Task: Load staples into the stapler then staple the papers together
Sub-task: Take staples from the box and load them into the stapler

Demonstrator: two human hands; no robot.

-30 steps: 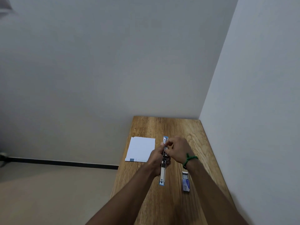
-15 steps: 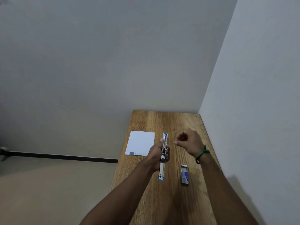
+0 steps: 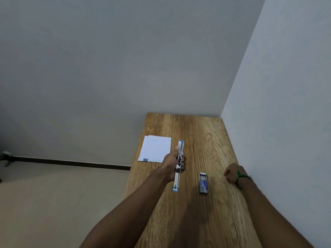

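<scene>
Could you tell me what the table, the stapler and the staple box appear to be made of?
Table: wood or wood-look laminate, matte, with visible grain. Stapler, held in the left hand: silvery metal inside, with light blue trim, probably plastic. Staple box: likely printed blue-and-white cardboard, its end flap open.

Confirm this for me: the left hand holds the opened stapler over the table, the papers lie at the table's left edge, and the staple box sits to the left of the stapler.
One detail is wrong. The head view shows the staple box to the right of the stapler, between it and the right hand. The rest stands: the left hand holds the opened stapler over the table, and the papers lie at its left edge.
</scene>
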